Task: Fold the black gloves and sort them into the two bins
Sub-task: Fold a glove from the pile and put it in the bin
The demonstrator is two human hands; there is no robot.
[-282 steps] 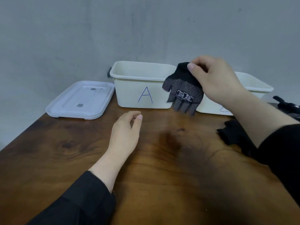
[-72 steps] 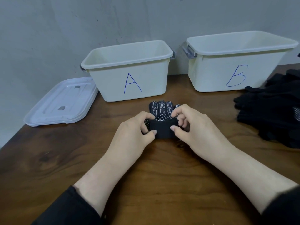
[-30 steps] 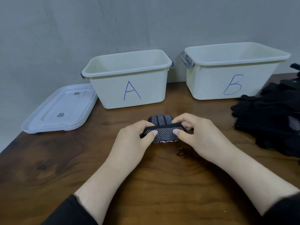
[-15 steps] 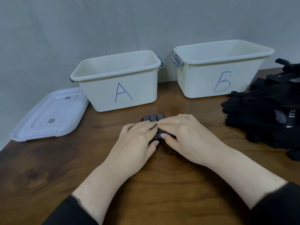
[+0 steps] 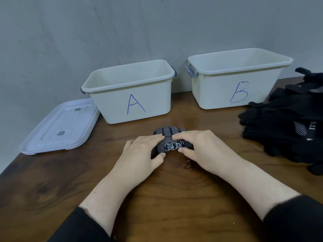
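A black glove (image 5: 172,143) with white grip dots lies folded on the wooden table (image 5: 157,198), its fingertips pointing away from the person and a printed band turned up toward the camera; it sits between the two hands and partly under them. The left hand (image 5: 144,152) pinches the glove's left end, fingers laid over the top and thumb tucked against the near edge, while the right hand (image 5: 201,147) does the same at the right end, apparently so that the fold is held flat and cannot spring open. Just beyond the hands stand bin A (image 5: 132,93), ahead and slightly left, and bin B (image 5: 239,79), ahead and to the right, both open-topped and within easy reach for the drop; no gloves are visible inside either from this angle. To the right of the right hand waits a pile of black gloves (image 5: 286,126), seemingly unfolded stock. Well to the left of the left hand lies a bin lid (image 5: 59,126), set aside.
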